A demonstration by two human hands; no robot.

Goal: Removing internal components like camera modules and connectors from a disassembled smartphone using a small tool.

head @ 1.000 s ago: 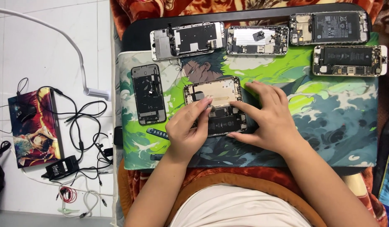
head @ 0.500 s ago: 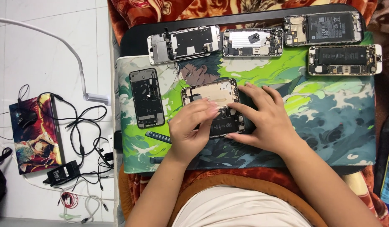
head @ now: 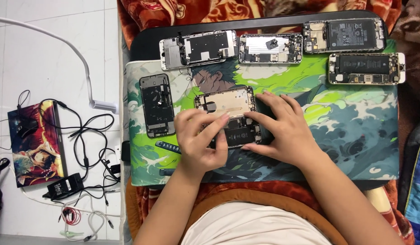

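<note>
Both hands are working on an opened phone [head: 232, 119] lying in the middle of a green printed mat [head: 355, 136]. The phone's screen panel [head: 228, 100] is folded back toward the far side, its pale inner face showing, while the body with its dark battery is lying just nearer, partly hidden under the hands.

The left hand [head: 201, 143] is resting on the left part of the phone, its fingers curled and drawn together, with the forefinger and thumb reaching onto the body; whether they are pinching anything, I cannot tell. The right hand [head: 282, 131] is lying flat with fingers spread, pressing on the right edge of the phone and on the mat beside it.

Just left of the phone, a dark phone shell [head: 156, 105] is lying upright on the mat. A small dark tool [head: 168, 146] is lying near the left hand's wrist. Along the far edge, four more opened phones are sitting in a row: one [head: 198, 47], a second [head: 271, 48], a third [head: 343, 35], and a fourth [head: 366, 68] slightly nearer on the right.

On the tiled floor to the left, a picture box [head: 35, 143], tangled black cables [head: 85, 140] and a charger [head: 65, 185] are lying well apart from the mat.
</note>
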